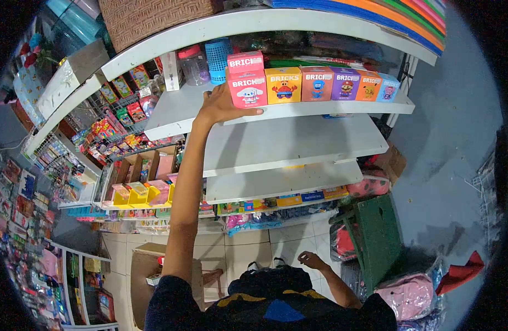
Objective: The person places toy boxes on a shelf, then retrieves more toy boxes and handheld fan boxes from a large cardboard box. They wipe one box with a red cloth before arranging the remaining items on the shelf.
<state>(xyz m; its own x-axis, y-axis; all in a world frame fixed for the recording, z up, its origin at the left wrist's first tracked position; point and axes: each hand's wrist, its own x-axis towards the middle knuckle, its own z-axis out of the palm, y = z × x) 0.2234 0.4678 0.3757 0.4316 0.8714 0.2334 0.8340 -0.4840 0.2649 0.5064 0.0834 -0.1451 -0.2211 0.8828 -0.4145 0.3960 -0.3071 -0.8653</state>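
our left hand (223,105) touches pink box (248,95), first at left in row on white shelf (171,113). fingers at left side of box, thumb stretched along lower front; if hand is clamped on box, we cannot tell. beside it, in row: yellow box (284,87), purple box (345,85), others. our right hand (312,260) hangs low, well apart from shelf, fingers loosely bent, holding nothing.
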